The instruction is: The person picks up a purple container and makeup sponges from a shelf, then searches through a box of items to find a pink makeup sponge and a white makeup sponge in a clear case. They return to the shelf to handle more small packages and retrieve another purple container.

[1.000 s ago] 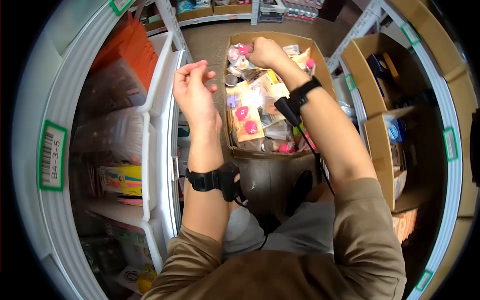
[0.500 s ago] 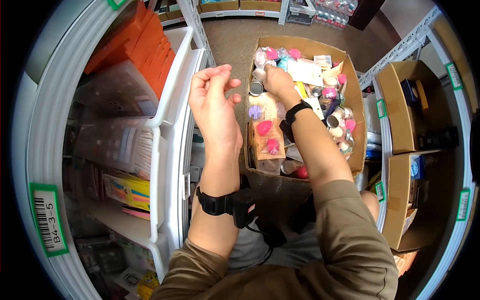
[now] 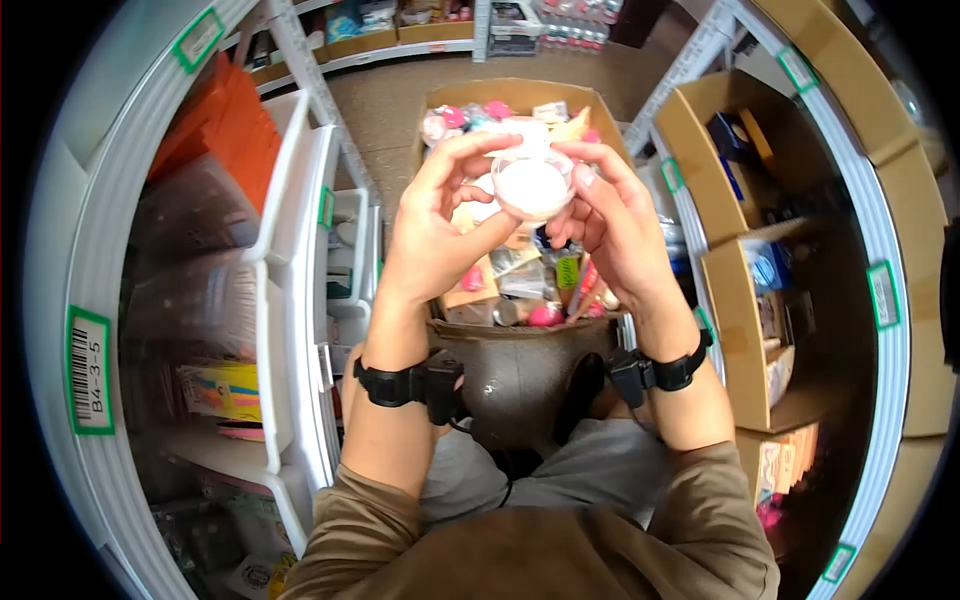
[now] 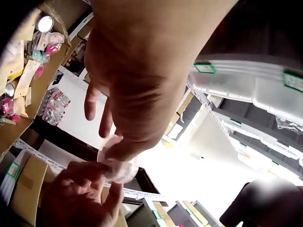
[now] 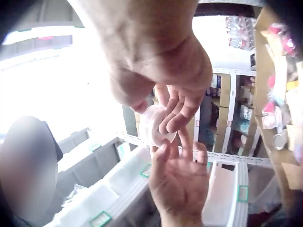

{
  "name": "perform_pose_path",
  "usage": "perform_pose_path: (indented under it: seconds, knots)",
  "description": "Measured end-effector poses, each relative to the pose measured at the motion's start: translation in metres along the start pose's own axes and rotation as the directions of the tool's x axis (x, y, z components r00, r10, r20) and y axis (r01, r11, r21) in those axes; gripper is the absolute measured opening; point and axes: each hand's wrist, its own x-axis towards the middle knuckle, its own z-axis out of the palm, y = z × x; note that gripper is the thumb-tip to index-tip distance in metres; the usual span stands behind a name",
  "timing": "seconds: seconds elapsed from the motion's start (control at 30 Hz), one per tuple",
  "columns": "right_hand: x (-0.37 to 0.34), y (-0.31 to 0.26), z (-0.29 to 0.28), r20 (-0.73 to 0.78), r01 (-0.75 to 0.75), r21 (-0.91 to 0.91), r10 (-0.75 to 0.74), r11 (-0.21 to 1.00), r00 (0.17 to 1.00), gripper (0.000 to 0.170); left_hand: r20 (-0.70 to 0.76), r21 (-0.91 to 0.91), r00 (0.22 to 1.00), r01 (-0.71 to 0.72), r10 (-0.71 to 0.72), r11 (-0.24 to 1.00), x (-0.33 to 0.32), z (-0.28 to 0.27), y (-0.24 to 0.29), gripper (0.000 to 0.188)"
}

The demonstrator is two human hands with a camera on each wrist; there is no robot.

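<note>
A small round clear container (image 3: 533, 190) with pale pinkish-white contents is held up between both hands, above a cardboard box (image 3: 575, 92). My left hand (image 3: 440, 225) pinches its left side, thumb below and forefinger along the upper edge. On the other side, my right hand (image 3: 622, 225) grips it with thumb and fingers. The left wrist view shows the container (image 4: 124, 171) between the two hands, its wall see-through. In the right wrist view the container (image 5: 152, 124) is partly covered by fingers.
The box holds a jumble of packets, round tins and pink sponges (image 3: 545, 316). White plastic bins (image 3: 285, 190) line the left shelf, one with orange packages (image 3: 215, 140). Cardboard boxes (image 3: 735, 320) fill the right shelf. Bottle packs (image 3: 575, 30) stand at the back.
My right hand has come up out of the box toward me, and the container is now raised between both hands. My left hand has moved inward and taken hold of its left side.
</note>
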Motion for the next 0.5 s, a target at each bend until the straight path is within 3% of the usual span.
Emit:
perform_pose_path:
  seconds: [0.1, 0.2, 0.37, 0.5]
  knots:
    - [-0.030, 0.001, -0.005, -0.053, 0.071, 0.042, -0.069, 0.997, 0.996, 0.039, 0.077, -0.079, 0.991, -0.102, 0.108, 0.992, -0.008, 0.017, -0.006, 0.047]
    - [-0.038, 0.005, -0.008, -0.075, 0.117, 0.082, -0.111, 0.990, 0.991, 0.033, 0.046, -0.125, 0.989, -0.133, 0.139, 0.983, -0.012, 0.029, -0.012, 0.044]
    - [-0.050, 0.000, -0.010, -0.021, 0.301, -0.102, -0.305, 0.948, 0.952, 0.035, 0.067, -0.140, 0.981, -0.172, 0.183, 0.975, -0.014, 0.043, -0.007, 0.042]
    - [-0.063, -0.016, -0.008, 0.036, 0.350, -0.078, -0.348, 0.934, 0.937, 0.035, 0.063, -0.285, 0.987, -0.124, 0.148, 0.951, -0.015, 0.057, 0.002, 0.049]
